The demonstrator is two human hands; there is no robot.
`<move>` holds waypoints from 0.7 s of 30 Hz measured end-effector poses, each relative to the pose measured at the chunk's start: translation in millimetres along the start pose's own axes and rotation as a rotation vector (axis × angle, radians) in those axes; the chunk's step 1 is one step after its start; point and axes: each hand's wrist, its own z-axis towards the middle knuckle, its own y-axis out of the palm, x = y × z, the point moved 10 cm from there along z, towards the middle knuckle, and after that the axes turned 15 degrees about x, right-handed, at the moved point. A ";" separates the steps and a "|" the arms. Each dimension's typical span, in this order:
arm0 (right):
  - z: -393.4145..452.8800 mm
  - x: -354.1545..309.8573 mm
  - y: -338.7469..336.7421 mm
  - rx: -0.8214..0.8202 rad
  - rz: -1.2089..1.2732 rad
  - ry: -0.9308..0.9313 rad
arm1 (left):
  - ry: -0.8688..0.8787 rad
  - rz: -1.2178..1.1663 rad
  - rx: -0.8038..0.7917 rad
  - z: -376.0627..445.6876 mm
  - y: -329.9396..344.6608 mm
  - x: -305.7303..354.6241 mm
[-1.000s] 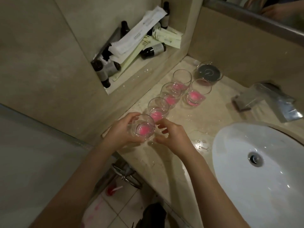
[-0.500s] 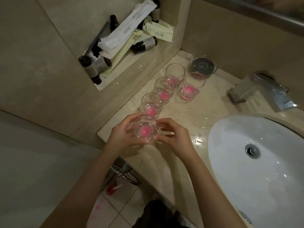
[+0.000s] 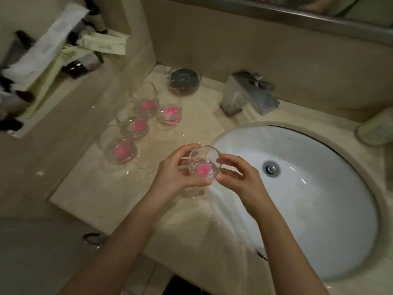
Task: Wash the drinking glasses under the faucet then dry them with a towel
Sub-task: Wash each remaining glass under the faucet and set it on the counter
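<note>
Glass lifted off the counter and carried toward the sink (image 3: 319,209).
Left hand (image 3: 176,177) and right hand (image 3: 244,179) both grip the glass (image 3: 204,162), pink residue inside, at the sink's left rim; four more glasses (image 3: 136,126) stand further left.

1. A clear drinking glass (image 3: 204,161) with pink residue at its bottom is held between the left hand (image 3: 176,175) and the right hand (image 3: 241,179), tilted with its mouth toward the sink (image 3: 319,209), over the counter's edge beside the basin.
2. Four more glasses stand upright on the wet counter (image 3: 95,188), each pink at the bottom: the nearest (image 3: 122,150), the next (image 3: 135,126) and a third (image 3: 147,105) form a row along the wall, and a fourth (image 3: 170,113) stands just beside the third.
3. The metal faucet (image 3: 248,93) sits behind the basin; no water shows at its spout.
</note>
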 end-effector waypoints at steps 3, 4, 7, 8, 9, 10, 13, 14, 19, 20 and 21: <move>16.2 4.0 -37.5 0.065 0.029 0.003 | 0.013 -0.032 -0.054 11.7 44.6 5.2; 22.2 5.6 -48.5 0.084 0.040 0.001 | 0.022 -0.044 -0.066 16.3 58.2 5.8; 40.5 10.5 -73.7 0.120 0.049 -0.017 | 0.048 -0.063 -0.071 32.5 90.1 2.1; 47.0 11.4 -80.8 0.132 0.052 -0.028 | 0.058 -0.081 -0.069 38.6 98.6 1.1; 53.2 11.6 -87.4 0.140 0.047 -0.042 | 0.066 -0.097 -0.067 44.3 106.9 -0.2; 58.5 12.2 -92.2 0.142 0.039 -0.053 | 0.066 -0.106 -0.069 49.4 114.5 -2.8; 74.1 14.1 -104.2 0.156 0.029 -0.081 | 0.073 -0.106 -0.072 63.4 132.8 -8.4; 79.0 14.0 -107.4 0.161 0.032 -0.090 | 0.078 -0.100 -0.078 67.6 138.3 -9.6; 97.3 10.5 -113.5 0.136 0.017 -0.134 | 0.064 -0.125 -0.097 82.5 153.9 -11.2; 100.0 9.4 -114.0 0.129 0.012 -0.141 | 0.067 -0.129 -0.103 84.3 155.6 -10.2; 102.0 8.1 -115.0 0.123 0.009 -0.148 | 0.072 -0.132 -0.108 85.5 156.6 -8.9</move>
